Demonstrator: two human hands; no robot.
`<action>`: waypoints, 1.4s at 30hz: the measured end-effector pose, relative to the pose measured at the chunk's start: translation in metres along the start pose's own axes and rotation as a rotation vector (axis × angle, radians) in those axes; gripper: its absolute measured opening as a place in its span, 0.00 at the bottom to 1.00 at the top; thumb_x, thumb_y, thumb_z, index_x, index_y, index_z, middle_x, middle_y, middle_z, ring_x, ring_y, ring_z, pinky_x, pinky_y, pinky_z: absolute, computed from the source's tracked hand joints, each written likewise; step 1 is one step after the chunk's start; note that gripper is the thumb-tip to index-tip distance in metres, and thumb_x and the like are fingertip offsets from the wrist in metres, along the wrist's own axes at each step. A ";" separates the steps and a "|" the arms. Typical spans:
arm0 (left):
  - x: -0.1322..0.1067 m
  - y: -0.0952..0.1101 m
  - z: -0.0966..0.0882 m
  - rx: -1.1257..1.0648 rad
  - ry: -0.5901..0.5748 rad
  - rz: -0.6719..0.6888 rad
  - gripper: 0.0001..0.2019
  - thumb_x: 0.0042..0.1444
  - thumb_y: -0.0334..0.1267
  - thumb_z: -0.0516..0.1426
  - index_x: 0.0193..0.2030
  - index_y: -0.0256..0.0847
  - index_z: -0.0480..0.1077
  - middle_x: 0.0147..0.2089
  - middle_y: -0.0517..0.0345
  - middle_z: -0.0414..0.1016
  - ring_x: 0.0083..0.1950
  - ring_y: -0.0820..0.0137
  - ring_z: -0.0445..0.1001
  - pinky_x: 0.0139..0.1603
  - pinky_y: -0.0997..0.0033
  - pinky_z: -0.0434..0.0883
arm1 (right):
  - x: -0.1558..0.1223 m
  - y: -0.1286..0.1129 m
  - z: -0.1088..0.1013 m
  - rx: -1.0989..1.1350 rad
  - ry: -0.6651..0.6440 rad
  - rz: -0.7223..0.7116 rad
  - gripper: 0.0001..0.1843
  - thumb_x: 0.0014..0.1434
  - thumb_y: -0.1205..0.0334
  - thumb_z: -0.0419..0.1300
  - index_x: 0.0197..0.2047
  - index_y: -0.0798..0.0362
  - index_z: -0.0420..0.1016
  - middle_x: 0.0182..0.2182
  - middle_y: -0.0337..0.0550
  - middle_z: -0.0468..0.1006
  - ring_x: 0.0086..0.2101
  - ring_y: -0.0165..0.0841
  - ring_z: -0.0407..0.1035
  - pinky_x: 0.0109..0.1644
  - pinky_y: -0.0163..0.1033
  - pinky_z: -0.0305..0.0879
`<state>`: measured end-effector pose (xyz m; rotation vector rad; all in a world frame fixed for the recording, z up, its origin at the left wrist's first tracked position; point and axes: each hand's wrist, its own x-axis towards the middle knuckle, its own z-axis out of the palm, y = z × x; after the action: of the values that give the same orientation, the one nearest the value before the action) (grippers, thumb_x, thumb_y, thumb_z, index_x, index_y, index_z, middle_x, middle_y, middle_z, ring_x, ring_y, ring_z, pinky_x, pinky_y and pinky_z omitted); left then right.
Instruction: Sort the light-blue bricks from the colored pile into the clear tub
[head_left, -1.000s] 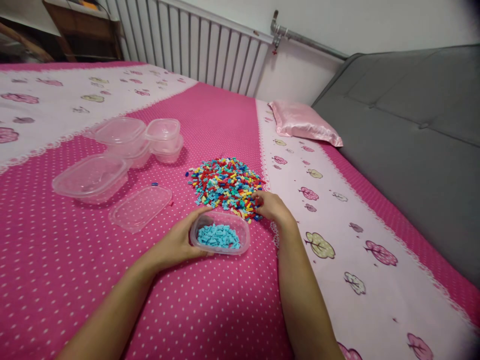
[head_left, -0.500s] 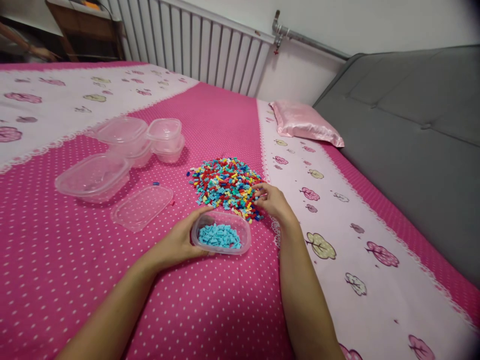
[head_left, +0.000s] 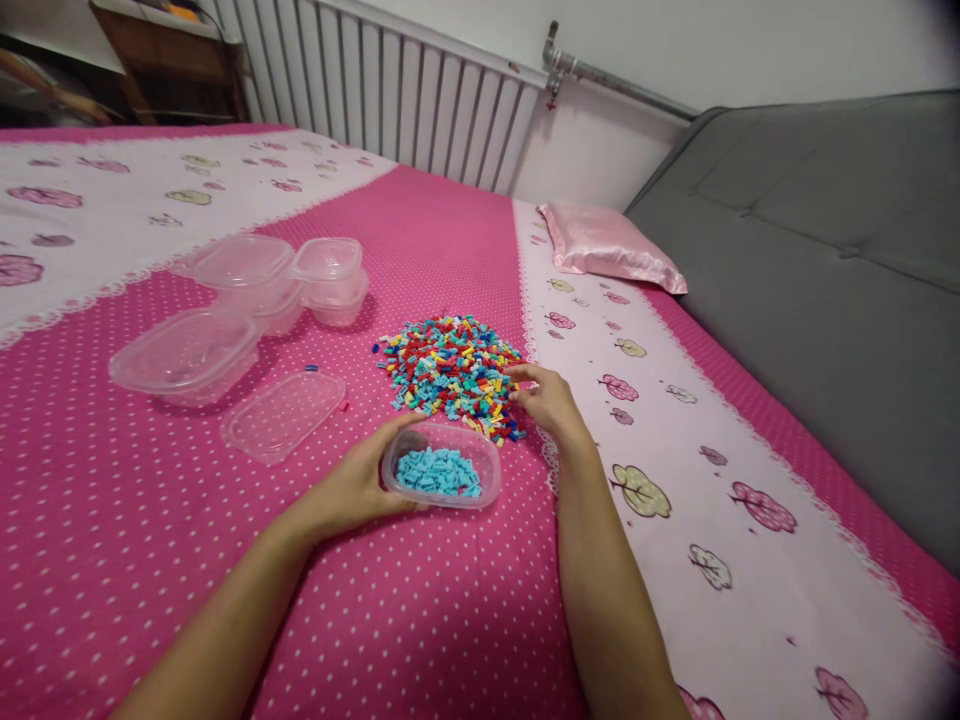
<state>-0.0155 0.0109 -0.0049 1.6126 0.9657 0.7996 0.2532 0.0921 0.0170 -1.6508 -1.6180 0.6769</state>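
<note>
Pink polka-dot bedding (head_left: 420, 620) covers the bed, with a white radiator (head_left: 390, 95) along the wall behind it and a grey sofa back (head_left: 825, 260) beside it. Near the middle of the bedding lies a heap of small coloured pieces (head_left: 450, 372) in red, blue, yellow and turquoise. Just in front of the heap, on the person's side, sits a small clear tub (head_left: 441, 465) holding only light-blue pieces (head_left: 437, 472). The left hand (head_left: 356, 485) curls around the tub's left edge, thumb at the rim and fingers under its near side, gripping it on the bedding. The right hand (head_left: 547, 400) rests at the heap's right edge, fingers loosely bent with the tips touching the pieces; whether they pinch one cannot be told. Left of the heap lies a flat clear lid (head_left: 283, 415), and beyond that lid stand several empty clear containers (head_left: 240, 300), some stacked. Past the heap, toward the sofa back, a pink satin pillow (head_left: 607, 250) lies on the white floral strip.
</note>
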 end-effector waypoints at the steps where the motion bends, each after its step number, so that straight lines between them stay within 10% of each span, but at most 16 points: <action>1: 0.000 0.000 0.000 0.003 0.002 -0.001 0.42 0.42 0.42 0.68 0.63 0.42 0.54 0.60 0.45 0.67 0.59 0.55 0.68 0.60 0.54 0.66 | 0.000 -0.001 0.000 -0.039 -0.024 -0.020 0.19 0.48 0.73 0.57 0.44 0.53 0.78 0.39 0.42 0.79 0.33 0.30 0.72 0.40 0.35 0.67; 18: 0.000 0.003 0.000 0.007 0.002 -0.005 0.43 0.42 0.42 0.68 0.64 0.41 0.55 0.60 0.44 0.67 0.60 0.53 0.68 0.60 0.51 0.66 | -0.003 -0.005 0.007 -0.322 -0.177 -0.075 0.09 0.50 0.70 0.61 0.35 0.52 0.80 0.27 0.40 0.79 0.29 0.31 0.70 0.37 0.35 0.64; 30: 0.000 0.005 0.001 -0.001 0.008 -0.020 0.44 0.41 0.42 0.68 0.64 0.42 0.54 0.59 0.44 0.68 0.59 0.54 0.69 0.58 0.51 0.67 | 0.001 -0.027 0.018 1.026 -0.073 0.271 0.13 0.38 0.74 0.58 0.30 0.52 0.69 0.29 0.37 0.73 0.30 0.25 0.69 0.37 0.29 0.68; 42: 0.000 0.001 0.000 0.017 0.010 -0.011 0.44 0.41 0.43 0.68 0.64 0.43 0.54 0.60 0.45 0.66 0.60 0.53 0.68 0.61 0.51 0.65 | -0.002 -0.018 0.054 -0.149 0.046 -0.039 0.05 0.47 0.66 0.62 0.31 0.54 0.77 0.24 0.37 0.72 0.28 0.30 0.66 0.38 0.36 0.63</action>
<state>-0.0148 0.0109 -0.0036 1.6181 0.9899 0.7944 0.1996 0.0966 -0.0023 -1.7221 -1.6984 0.5055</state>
